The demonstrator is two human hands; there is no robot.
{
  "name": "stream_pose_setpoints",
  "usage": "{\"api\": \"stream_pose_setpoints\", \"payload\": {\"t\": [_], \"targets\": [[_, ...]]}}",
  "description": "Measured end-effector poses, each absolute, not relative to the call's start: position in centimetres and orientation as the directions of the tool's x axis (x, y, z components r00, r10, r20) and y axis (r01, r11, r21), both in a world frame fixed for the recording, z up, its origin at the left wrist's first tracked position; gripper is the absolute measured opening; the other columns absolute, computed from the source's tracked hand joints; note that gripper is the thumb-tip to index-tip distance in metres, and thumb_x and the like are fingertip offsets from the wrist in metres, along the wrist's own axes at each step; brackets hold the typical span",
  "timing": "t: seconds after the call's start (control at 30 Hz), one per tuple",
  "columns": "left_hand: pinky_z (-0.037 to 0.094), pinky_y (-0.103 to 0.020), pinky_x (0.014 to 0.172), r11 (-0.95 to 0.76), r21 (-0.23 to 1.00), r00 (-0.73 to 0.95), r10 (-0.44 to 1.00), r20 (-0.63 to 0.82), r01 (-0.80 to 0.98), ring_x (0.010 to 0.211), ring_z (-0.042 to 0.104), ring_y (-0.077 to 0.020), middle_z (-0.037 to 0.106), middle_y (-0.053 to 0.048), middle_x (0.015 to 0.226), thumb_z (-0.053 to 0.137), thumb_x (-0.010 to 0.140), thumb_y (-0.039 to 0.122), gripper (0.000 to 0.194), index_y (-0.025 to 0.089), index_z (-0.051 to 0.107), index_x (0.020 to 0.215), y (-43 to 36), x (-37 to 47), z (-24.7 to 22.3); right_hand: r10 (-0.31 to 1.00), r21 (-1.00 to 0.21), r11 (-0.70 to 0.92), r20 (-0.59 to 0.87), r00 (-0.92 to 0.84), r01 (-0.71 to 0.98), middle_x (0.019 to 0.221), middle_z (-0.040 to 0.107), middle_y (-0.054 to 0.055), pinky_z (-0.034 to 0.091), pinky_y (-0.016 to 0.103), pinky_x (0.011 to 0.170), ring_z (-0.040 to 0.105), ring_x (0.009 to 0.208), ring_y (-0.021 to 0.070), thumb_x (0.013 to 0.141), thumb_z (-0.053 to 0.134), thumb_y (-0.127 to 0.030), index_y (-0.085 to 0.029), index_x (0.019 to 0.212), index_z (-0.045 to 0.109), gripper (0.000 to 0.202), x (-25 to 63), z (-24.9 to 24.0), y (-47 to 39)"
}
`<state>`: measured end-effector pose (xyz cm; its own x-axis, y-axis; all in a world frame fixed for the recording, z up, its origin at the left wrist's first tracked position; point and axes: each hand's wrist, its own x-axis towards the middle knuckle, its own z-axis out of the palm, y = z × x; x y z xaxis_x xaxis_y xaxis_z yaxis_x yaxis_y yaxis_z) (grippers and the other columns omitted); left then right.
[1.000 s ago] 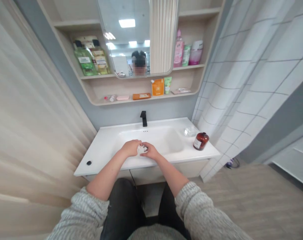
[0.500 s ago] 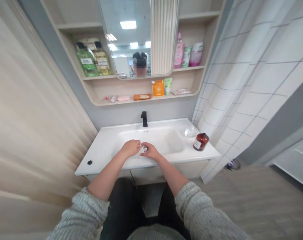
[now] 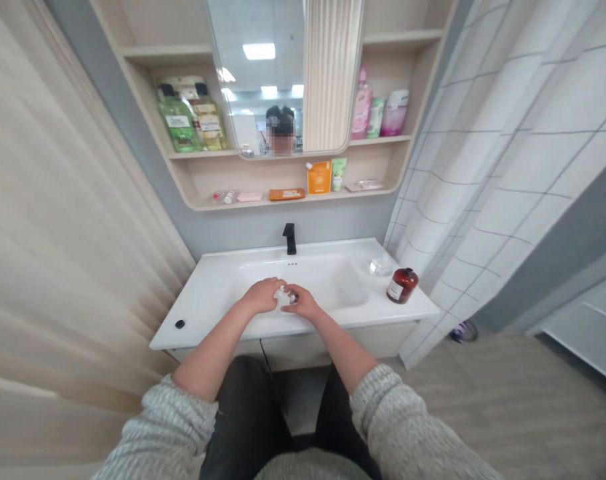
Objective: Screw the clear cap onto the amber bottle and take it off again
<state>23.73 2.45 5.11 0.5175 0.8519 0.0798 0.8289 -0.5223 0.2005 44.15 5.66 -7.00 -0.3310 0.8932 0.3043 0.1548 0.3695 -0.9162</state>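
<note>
Over the front part of the white sink [image 3: 350, 283], both hands meet around a small clear-and-whitish thing [image 3: 283, 297] whose kind I cannot make out. The fingers of my left hand [image 3: 263, 296] curl against its left side. From the right, my right hand [image 3: 304, 304] grips it with bent fingers, and a dark spot shows by those fingers. My fingers cover part of the thing. On the right of the counter stands a brown bottle [image 3: 403, 285] with a white label, and a clear container [image 3: 380, 265] sits just behind it.
A black faucet [image 3: 290, 239] rises behind the basin. At the counter's left lies a small round black piece [image 3: 180, 325]. Above, a shelf cabinet [image 3: 263, 172] with a mirror [image 3: 260, 73] holds bottles, an orange pouch [image 3: 319, 177] and tubes. Curtains [image 3: 483, 200] hang on both sides.
My hands have shifted slightly apart, and more of the clear-and-whitish thing shows between them. The view has tilted a little; the bottle and container stay in place.
</note>
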Motion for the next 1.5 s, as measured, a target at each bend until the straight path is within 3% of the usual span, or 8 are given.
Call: {"api": "stream_pose_setpoints", "payload": {"t": [0.1, 0.27, 0.47, 0.7, 0.97, 1.27, 1.4, 1.5], "targets": [[0.055, -0.043, 0.106, -0.420, 0.159, 0.417, 0.907, 0.056, 0.893, 0.121, 0.072, -0.0322, 0.077, -0.015, 0.127, 0.065, 0.101, 0.040, 0.036, 0.021, 0.075, 0.129, 2.3, 23.8, 4.9, 0.897, -0.919, 0.359, 0.292, -0.333, 0.164, 0.120, 0.076, 0.008, 0.055, 0.032, 0.075, 0.067, 0.098, 0.0237, 0.057, 0.098, -0.042, -0.024, 0.122, 0.075, 0.071, 44.2, -6.8, 5.6], [0.052, -0.039, 0.107, -0.554, 0.128, 0.550, 0.832, 0.070, 0.822, 0.126, 0.069, -0.0289, 0.075, -0.011, 0.133, 0.068, 0.092, 0.018, 0.039, 0.025, 0.074, 0.130, 2.1, 24.0, 5.2, 0.899, -0.919, 0.353, 0.281, -0.336, 0.177, 0.116, 0.076, 0.007, 0.055, 0.033, 0.077, 0.067, 0.097, 0.0233, 0.055, 0.099, -0.040, -0.023, 0.121, 0.075, 0.072, 44.3, -6.7, 5.6], [0.050, -0.047, 0.108, -0.481, 0.063, 0.475, 0.876, 0.087, 0.875, 0.122, 0.069, -0.0338, 0.079, -0.015, 0.117, 0.062, 0.104, 0.045, 0.032, 0.021, 0.078, 0.118, 2.5, 24.2, 5.4, 0.895, -0.931, 0.337, 0.270, -0.354, 0.140, 0.119, 0.076, 0.007, 0.055, 0.033, 0.077, 0.067, 0.098, 0.0231, 0.056, 0.099, -0.041, -0.024, 0.123, 0.075, 0.073, 44.4, -6.7, 5.7], [0.047, -0.043, 0.115, -0.668, 0.085, 0.665, 0.744, 0.067, 0.739, 0.128, 0.067, -0.0293, 0.077, -0.010, 0.126, 0.068, 0.098, 0.021, 0.028, 0.027, 0.079, 0.123, 2.8, 23.6, 6.0, 0.896, -0.964, 0.264, 0.230, -0.379, 0.040, 0.116, 0.078, 0.007, 0.054, 0.034, 0.079, 0.068, 0.100, 0.0245, 0.054, 0.099, -0.040, -0.024, 0.126, 0.076, 0.078, 44.6, -6.8, 5.7], [0.051, -0.042, 0.109, -0.575, 0.103, 0.577, 0.817, 0.019, 0.811, 0.121, 0.071, -0.0320, 0.079, -0.014, 0.118, 0.064, 0.101, 0.035, 0.025, 0.023, 0.082, 0.115, 2.7, 23.8, 6.7, 0.889, -0.972, 0.234, 0.217, -0.403, -0.008, 0.122, 0.079, 0.007, 0.055, 0.035, 0.079, 0.068, 0.100, 0.0255, 0.050, 0.100, -0.039, -0.026, 0.125, 0.079, 0.079, 44.6, -6.8, 5.8], [0.052, -0.040, 0.111, -0.620, 0.297, 0.629, 0.773, 0.077, 0.726, 0.121, 0.071, -0.0277, 0.079, -0.009, 0.119, 0.071, 0.099, 0.033, 0.022, 0.025, 0.081, 0.117, 2.4, 22.1, 5.9, 0.851, -0.982, 0.183, 0.178, -0.494, -0.038, 0.101, 0.077, 0.002, 0.053, 0.032, 0.078, 0.068, 0.094, 0.0237, 0.053, 0.099, -0.039, -0.024, 0.120, 0.081, 0.071, 44.8, -6.6, 5.8], [0.044, -0.047, 0.126, -0.461, 0.522, 0.381, 0.887, 0.260, 0.718, 0.146, 0.059, -0.0283, 0.065, -0.013, 0.152, 0.075, 0.097, 0.040, 0.055, 0.025, 0.063, 0.148, 2.3, 20.7, 3.1, 0.887, -0.977, 0.184, 0.212, -0.411, -0.109, 0.113, 0.077, 0.004, 0.057, 0.039, 0.090, 0.070, 0.098, 0.0238, 0.057, 0.100, -0.040, -0.027, 0.126, 0.078, 0.074, 44.7, -6.8, 6.0], [0.052, -0.046, 0.119, -0.239, 0.739, 0.207, 0.969, 0.137, 0.629, 0.146, 0.061, -0.0284, 0.059, -0.018, 0.158, 0.083, 0.090, 0.037, 0.083, 0.023, 0.044, 0.162, 1.9, 20.6, -0.3, 0.903, -0.975, 0.165, 0.210, -0.375, -0.150, 0.119, 0.078, 0.006, 0.059, 0.045, 0.098, 0.072, 0.101, 0.0253, 0.055, 0.102, -0.044, -0.027, 0.128, 0.076, 0.079, 44.4, -7.2, 6.2]]}}
